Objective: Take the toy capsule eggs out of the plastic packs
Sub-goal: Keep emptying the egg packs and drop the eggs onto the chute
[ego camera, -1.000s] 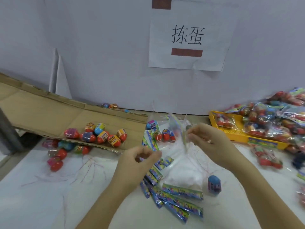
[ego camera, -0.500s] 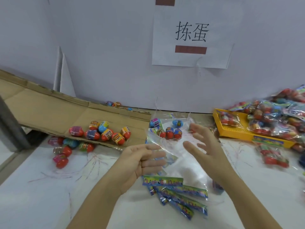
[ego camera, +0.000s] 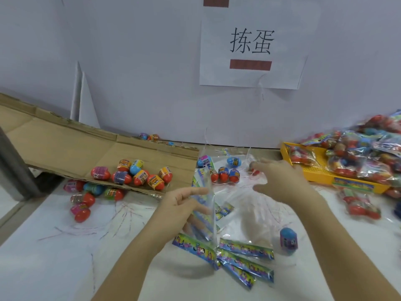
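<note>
Clear plastic pack (ego camera: 205, 210) stands upright at centre, slack and see-through, pinched between the thumb and fingers of the left hand (ego camera: 179, 206); no egg visible inside it. Right hand (ego camera: 282, 181), at 2 o'clock from the pack, is spread with fingers apart and holds nothing. Its fingertips (ego camera: 253, 165) sit just above a red egg (ego camera: 255, 172); cannot tell if they touch.

Loose eggs (ego camera: 223, 173) lie on crumpled clear film at 12 o'clock from the pack: three with red bottoms side by side, a blue one behind them, a pink-labelled one to their left. Single blue egg (ego camera: 288, 241) stands upright at 4 o'clock, below the right forearm. Printed header strips (ego camera: 245, 249) are scattered flat at 5 to 6 o'clock, some overlapping.

Cardboard sheet (ego camera: 65, 148) at 10 o'clock carries an egg cluster (ego camera: 121, 177) near its front edge. More eggs (ego camera: 82, 198) lie on the white table (ego camera: 54, 246) at 9 o'clock, partly under that edge. Yellow tray (ego camera: 321, 180) at 2 to 3 o'clock is heaped with full packs (ego camera: 358, 157), and a few more packs lie on the table in front of it. Paper sign (ego camera: 251, 44) hangs on the wall at 12 o'clock.
</note>
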